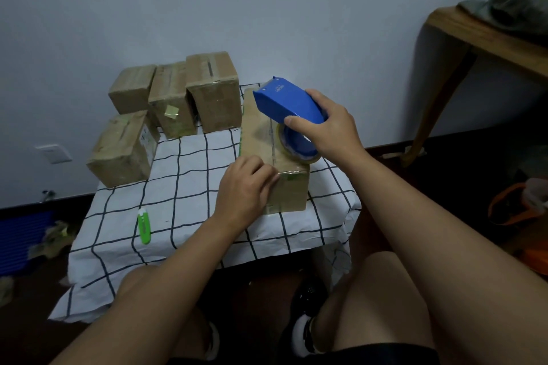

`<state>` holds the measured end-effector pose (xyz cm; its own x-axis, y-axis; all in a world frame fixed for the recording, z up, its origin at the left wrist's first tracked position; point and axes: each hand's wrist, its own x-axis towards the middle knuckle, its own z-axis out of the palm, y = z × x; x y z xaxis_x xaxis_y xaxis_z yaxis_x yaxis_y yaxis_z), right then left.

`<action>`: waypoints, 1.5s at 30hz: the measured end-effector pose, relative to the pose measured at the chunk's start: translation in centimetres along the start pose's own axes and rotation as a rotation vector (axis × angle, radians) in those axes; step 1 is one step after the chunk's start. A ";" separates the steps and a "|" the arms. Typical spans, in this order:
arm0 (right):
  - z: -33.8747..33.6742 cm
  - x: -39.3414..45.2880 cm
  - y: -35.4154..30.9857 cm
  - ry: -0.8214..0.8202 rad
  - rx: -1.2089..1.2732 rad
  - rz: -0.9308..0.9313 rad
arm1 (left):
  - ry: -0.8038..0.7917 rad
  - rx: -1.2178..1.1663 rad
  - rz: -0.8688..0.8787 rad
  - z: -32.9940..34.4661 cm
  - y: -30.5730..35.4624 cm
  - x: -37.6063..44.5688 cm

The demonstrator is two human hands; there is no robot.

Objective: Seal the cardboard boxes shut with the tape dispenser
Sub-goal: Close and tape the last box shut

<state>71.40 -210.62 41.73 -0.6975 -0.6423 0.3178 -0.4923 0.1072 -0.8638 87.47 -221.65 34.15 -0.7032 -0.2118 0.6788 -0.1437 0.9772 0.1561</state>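
A long cardboard box (261, 130) lies on the checked tablecloth (184, 187), its near end towards me. My right hand (329, 127) grips the blue tape dispenser (284, 104) above the box top, and the tape roll (296, 148) touches the top near the front edge. My left hand (246, 190) rests on the box's near left corner, fingers curled over the edge where shiny tape shows. Behind and to the left stand several other cardboard boxes (212, 92), some with tape on their seams.
A green utility knife (143, 227) lies on the cloth near the front left. A wooden table (486, 38) with a grey-green bundle stands at the right. An orange bag (516, 207) and paper scraps (56, 237) lie on the dark floor. My knees are under the table's front.
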 end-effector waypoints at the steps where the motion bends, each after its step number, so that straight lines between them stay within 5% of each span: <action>1: 0.0 0.0 0.0 0.004 0.000 -0.001 | -0.009 -0.032 0.009 -0.1 -0.3 0.0; 11: 0.0 0.0 0.3 0.017 0.003 0.028 | 0.099 -0.038 -0.147 0.3 -1.4 -1.3; 29: 4.0 -1.7 -1.1 0.017 0.159 0.052 | 0.130 -0.532 -0.410 -0.7 -2.9 -3.5; 36: 4.1 -1.4 -1.1 0.008 0.139 0.063 | -0.117 -1.040 -0.930 -0.9 -3.9 -2.7; 45: 3.9 -1.5 -0.8 -0.009 0.151 0.057 | -0.175 -1.089 -0.950 -0.1 -3.9 -2.9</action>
<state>74.82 -212.70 40.41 -0.7173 -0.6451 0.2634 -0.3675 0.0291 -0.9295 90.14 -224.83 31.59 -0.7312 -0.6785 -0.0706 -0.0611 -0.0379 0.9974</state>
